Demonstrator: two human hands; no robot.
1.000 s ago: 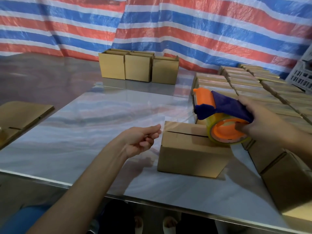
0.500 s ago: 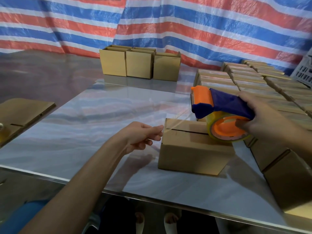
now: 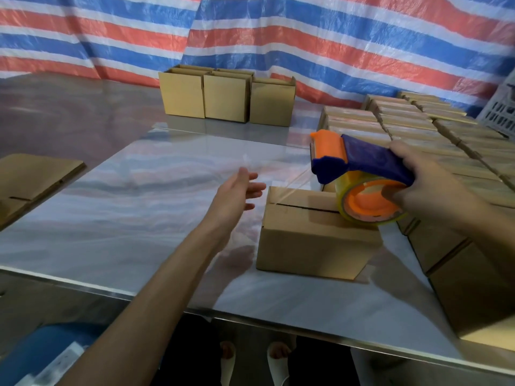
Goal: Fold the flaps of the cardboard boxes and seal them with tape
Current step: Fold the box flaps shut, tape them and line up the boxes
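A small cardboard box (image 3: 309, 243) lies on the shiny table (image 3: 145, 207) with its flaps folded flat and a dark seam across its top. My right hand (image 3: 434, 190) grips a blue and orange tape dispenser (image 3: 359, 174) with a clear tape roll, held over the box's right end. A strip of clear tape (image 3: 289, 188) stretches from the dispenser down to the box's left top edge. My left hand (image 3: 237, 196) hovers just left of the box with fingers straight and spread, holding nothing.
Three open-topped boxes (image 3: 225, 98) stand at the back of the table. Rows of several closed boxes (image 3: 418, 126) fill the right side, reaching the front right corner. A flat cardboard piece (image 3: 30, 179) lies at the left. A striped tarp hangs behind.
My left hand has let go of the tape end at the box's left edge and opened, fingers spreading. The dispenser stays above the box's right end.
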